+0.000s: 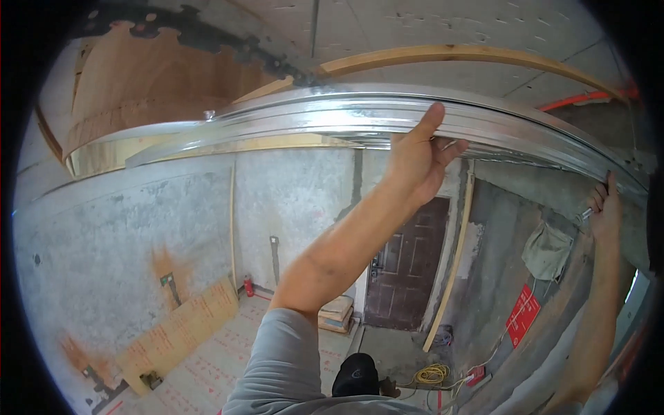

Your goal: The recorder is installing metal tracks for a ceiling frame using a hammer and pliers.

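Note:
Overhead, a long bundle of shiny ribbed metal channels (332, 119) spans the view, bending with the lens. My left hand (420, 162) reaches up and grips the channels from below, its thumb on their front face and its fingers curled at the lower edge. Farther right, my right hand (607, 207) is raised under the right end of the channels. One finger extends up to the metal while the others are curled around a small shiny metal piece (586, 214), bolt-like in shape; its exact kind is unclear.
Wooden battens (449, 52) and a curved plywood panel (159, 76) are at the ceiling. Below are a brown door (408, 270), a leaning wooden strip (453, 256), a grey cloth bag (548, 249), a coiled yellow cable (431, 375) and a person in a dark cap (356, 375).

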Tool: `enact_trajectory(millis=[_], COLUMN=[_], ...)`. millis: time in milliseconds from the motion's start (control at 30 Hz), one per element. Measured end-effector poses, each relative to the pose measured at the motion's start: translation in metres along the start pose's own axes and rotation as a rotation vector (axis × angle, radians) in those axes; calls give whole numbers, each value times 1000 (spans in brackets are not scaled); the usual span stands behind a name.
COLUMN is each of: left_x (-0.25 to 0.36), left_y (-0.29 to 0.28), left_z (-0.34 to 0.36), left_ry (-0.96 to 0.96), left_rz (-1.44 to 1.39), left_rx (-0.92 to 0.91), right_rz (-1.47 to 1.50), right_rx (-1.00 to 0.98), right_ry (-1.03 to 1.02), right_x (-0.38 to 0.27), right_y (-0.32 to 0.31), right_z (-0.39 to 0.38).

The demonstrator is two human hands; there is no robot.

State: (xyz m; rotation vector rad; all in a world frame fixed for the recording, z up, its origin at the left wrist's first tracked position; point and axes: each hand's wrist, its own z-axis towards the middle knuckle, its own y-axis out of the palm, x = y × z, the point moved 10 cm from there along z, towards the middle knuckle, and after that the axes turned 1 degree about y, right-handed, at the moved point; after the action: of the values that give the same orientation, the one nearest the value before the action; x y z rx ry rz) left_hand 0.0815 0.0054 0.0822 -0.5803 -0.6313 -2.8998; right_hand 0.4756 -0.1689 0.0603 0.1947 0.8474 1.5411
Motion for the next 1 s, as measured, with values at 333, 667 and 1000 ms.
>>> enact_trajectory(millis=[333, 667, 1000], left_x=[-11, 0, -49], left_y=[0, -3, -77], left_z=[7, 5, -62], left_ry=[-25, -12, -193], left_rz=[-18, 72, -50], left_rx=[62, 37, -71], right_rz=[-79, -2, -233], right_rx=[81, 51, 211], right_ry=[-62, 13, 187], right_x=[-13, -4, 74], right_y=[-9, 21, -39], right_z=[2, -21, -90])
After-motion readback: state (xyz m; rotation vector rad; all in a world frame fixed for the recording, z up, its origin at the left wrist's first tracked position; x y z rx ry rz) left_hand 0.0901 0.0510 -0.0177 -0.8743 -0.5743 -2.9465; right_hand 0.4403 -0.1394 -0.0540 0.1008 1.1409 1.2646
